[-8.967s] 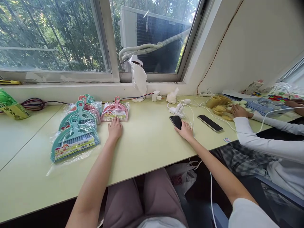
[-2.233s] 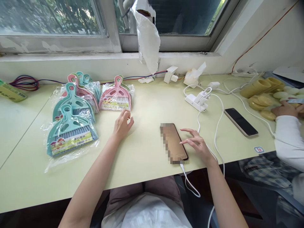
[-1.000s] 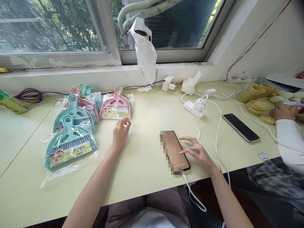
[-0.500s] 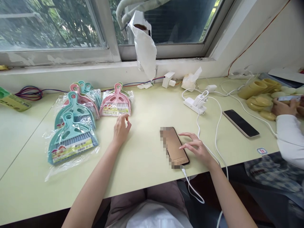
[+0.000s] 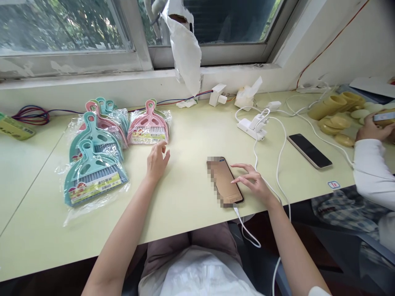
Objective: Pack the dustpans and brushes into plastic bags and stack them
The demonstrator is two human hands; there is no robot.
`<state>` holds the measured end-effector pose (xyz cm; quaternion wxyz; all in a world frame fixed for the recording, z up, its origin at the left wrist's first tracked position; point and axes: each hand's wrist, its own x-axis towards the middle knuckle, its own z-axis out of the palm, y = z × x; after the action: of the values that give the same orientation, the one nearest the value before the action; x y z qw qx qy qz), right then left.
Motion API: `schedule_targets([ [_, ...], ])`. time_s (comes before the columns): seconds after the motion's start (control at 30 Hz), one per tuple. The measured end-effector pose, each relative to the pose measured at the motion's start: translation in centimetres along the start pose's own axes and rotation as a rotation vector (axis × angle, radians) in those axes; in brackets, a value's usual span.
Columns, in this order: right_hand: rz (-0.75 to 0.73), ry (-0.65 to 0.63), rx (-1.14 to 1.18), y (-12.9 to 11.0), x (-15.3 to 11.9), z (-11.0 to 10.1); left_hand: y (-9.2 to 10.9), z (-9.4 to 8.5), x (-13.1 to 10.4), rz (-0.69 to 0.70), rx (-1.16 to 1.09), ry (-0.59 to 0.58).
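My left hand (image 5: 156, 161) rests on the table with its fingers loosely bent and its thumb apart, holding nothing. Just beyond its fingertips lies a pink dustpan-and-brush set (image 5: 148, 125) in clear plastic. My right hand (image 5: 254, 183) is open, its fingers stretched over the right edge of a smartphone (image 5: 228, 181) that lies face up. A fingertip is at the lit, tan screen; whether it touches, I cannot tell. The phone's left side is pixelated. A white charging cable (image 5: 242, 225) runs from its lower end. Left of my left arm are wrapped turquoise dustpan-and-brush sets (image 5: 95, 176), overlapping pink ones.
A white power strip (image 5: 251, 128) with plugs and trailing cables lies at the back. Another phone (image 5: 309, 151), dark-screened, lies to the right. Further right, a co-worker's hand (image 5: 373, 128) holds a yellowish item beside yellow rolls (image 5: 327, 107). Coiled wires (image 5: 31, 114) lie at the far left.
The view has tipped slightly downward. Both my hands keep nearly the same places on the table. A small blue mark now shows at the top of the phone screen. The co-worker's hand has shifted.
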<state>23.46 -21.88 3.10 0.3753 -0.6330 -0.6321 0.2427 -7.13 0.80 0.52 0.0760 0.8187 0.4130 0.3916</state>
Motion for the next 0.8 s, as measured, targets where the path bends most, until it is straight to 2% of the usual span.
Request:
schedule_targets([
  [0.23,0.011,0.016,0.01,-0.01,-0.05,-0.04,0.43,-0.27,0.27,-0.026,-0.102,-0.076],
  [0.8,0.009,0.018,0.03,-0.13,-0.1,-0.04,0.47,-0.14,0.16,0.007,0.031,-0.069],
])
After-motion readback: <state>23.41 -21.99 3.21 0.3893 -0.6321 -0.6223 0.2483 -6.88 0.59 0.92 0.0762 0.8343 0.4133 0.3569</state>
